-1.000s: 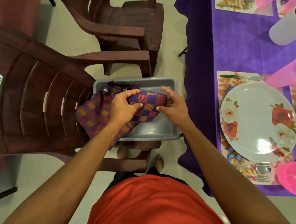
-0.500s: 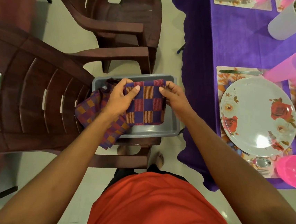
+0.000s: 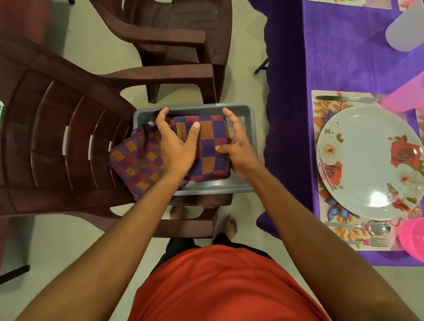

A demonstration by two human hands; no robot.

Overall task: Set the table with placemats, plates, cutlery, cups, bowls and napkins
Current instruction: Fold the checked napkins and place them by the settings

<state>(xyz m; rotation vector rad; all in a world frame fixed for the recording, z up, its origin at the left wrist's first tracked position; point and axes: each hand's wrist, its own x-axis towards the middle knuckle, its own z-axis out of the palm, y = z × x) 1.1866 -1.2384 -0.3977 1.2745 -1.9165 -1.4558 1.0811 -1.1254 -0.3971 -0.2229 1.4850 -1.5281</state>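
Note:
A folded checked napkin [image 3: 206,154] in purple, orange and red lies in a grey tray [image 3: 246,112] on the seat of a brown plastic chair [image 3: 53,132]. My left hand [image 3: 176,144] rests on its left part, with the thumb laid flat across the cloth. Along the right edge rests my right hand [image 3: 235,147], fingers spread and thumb on the cloth. A second checked cloth [image 3: 138,163] hangs over the tray's left rim, under my left wrist.
To the right stands the purple-covered table [image 3: 346,44] with a floral placemat [image 3: 321,111], a rose plate [image 3: 371,162], knife [image 3: 346,98], spoon [image 3: 370,227], fork [image 3: 371,243], pink bowl [image 3: 423,240] and pink cup [image 3: 419,92]. A second chair [image 3: 179,28] is behind.
The napkin was held up by its top corners; now it lies lower in the tray. Both hands have slid from the corners onto its sides.

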